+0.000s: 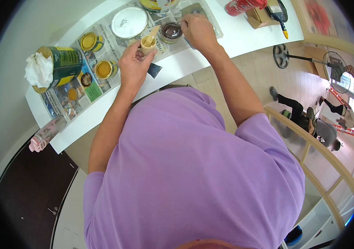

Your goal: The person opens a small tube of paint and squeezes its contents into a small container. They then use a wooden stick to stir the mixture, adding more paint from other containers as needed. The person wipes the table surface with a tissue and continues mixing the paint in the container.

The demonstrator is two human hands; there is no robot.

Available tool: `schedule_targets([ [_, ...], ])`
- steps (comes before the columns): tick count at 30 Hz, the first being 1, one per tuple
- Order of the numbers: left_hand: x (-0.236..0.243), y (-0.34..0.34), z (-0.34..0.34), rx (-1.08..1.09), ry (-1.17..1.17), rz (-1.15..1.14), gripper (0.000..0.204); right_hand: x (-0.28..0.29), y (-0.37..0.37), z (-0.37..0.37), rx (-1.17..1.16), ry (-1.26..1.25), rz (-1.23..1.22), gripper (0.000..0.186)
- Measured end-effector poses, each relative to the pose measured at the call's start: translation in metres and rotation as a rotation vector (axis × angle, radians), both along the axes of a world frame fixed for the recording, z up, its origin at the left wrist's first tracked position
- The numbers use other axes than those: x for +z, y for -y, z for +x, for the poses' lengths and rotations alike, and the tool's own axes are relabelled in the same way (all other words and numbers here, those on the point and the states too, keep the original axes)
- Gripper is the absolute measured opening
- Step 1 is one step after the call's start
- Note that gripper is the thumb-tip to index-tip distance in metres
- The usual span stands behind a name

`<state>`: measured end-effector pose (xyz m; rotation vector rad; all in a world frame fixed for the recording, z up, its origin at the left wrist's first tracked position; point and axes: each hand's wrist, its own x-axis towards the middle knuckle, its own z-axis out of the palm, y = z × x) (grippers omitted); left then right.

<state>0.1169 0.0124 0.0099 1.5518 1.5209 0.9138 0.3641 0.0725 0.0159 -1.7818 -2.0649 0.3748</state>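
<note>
My left hand (134,64) is closed around a small cup (147,49) with pale yellow contents. A flat wooden stick (152,35) leans up out of it. Just below that hand, a dark flat blade-like piece (154,70) lies at the newspaper's edge. My right hand (197,30) is bent closed beside a glass jar (171,32) of dark brown liquid. What its fingers pinch, if anything, is too small to make out. A round white lid (129,22) lies on the newspaper (107,39) beyond my left hand.
Yellow-topped tins (90,41) and a large green can (67,66) topped with white cloth (39,69) stand left. A pink-capped bottle (46,133) lies near the white table's edge. A red container (243,6) and paintbrush (279,20) sit right. Other people (324,130) are beyond a wooden-framed partition.
</note>
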Motion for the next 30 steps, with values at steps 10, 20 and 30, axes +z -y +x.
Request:
schedule_targets([
  [10, -0.003, 0.002, -0.001, 0.011, 0.032, -0.011, 0.052, 0.003, -0.001, -0.001, 0.074, 0.041, -0.139, 0.024],
  [20, 0.003, 0.0, -0.001, 0.007, 0.005, -0.027, 0.052, 0.002, -0.003, -0.003, 0.028, -0.008, -0.054, 0.024],
  [30, 0.003, 0.001, -0.001, 0.001, 0.024, -0.01, 0.052, 0.003, -0.005, 0.001, 0.011, -0.004, -0.122, 0.026],
])
